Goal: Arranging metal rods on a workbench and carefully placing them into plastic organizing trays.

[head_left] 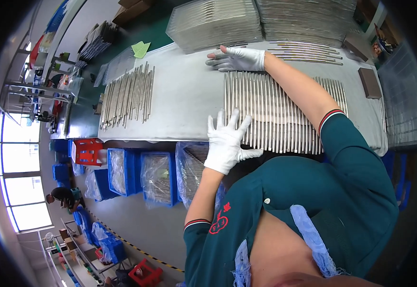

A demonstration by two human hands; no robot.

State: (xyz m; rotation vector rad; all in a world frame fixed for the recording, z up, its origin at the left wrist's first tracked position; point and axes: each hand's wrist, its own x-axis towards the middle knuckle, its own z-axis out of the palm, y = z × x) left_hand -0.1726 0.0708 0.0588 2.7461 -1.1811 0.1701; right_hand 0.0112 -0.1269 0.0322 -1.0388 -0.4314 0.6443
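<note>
A long row of shiny metal rods (275,112) lies side by side on a table covered in grey cloth (189,100). My left hand (225,138), in a white glove, rests flat with fingers spread on the near left ends of the rods. My right hand (239,58), also gloved in white, lies flat with fingers spread at the far left end of the same row. Neither hand grips anything. A few more rods (306,51) lie crosswise beyond my right forearm.
A second batch of rods (127,95) lies at the table's left. Stacks of clear plastic trays (213,24) stand at the far edge. A brown block (370,82) sits at the right. Blue bins (158,179) with bagged rods and a red crate (89,150) stand on the floor; a person (65,196) crouches far left.
</note>
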